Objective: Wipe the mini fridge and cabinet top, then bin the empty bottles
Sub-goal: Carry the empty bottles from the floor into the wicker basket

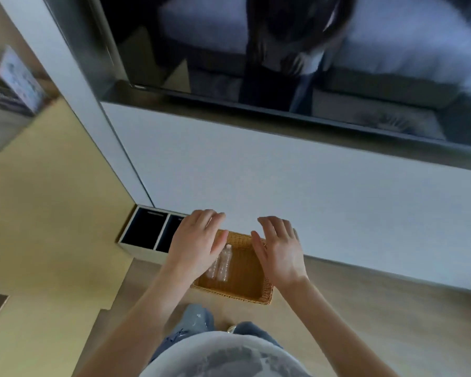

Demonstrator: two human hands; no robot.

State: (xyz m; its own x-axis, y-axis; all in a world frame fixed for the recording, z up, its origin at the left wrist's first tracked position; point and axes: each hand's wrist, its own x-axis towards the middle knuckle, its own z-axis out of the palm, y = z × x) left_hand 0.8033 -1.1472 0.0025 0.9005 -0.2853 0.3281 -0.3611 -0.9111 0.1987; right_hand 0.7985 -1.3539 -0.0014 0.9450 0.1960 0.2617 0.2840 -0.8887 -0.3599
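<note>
Two clear, empty plastic bottles (222, 263) lie side by side on the floor of a woven wicker basket (259, 293), in its left half. Their long axes run from about 7 o'clock to 1 o'clock, white caps pointing toward 1 o'clock at the wall. The basket holds nothing else visible. Above it, the left hand (195, 242) and right hand (279, 247) hover with fingers spread wide, palms down, gripping nothing. At 10 o'clock from the basket sits a white two-compartment bin (144, 242) with dark openings. Farther off, at 12 o'clock, hangs a dark screen (283, 63).
</note>
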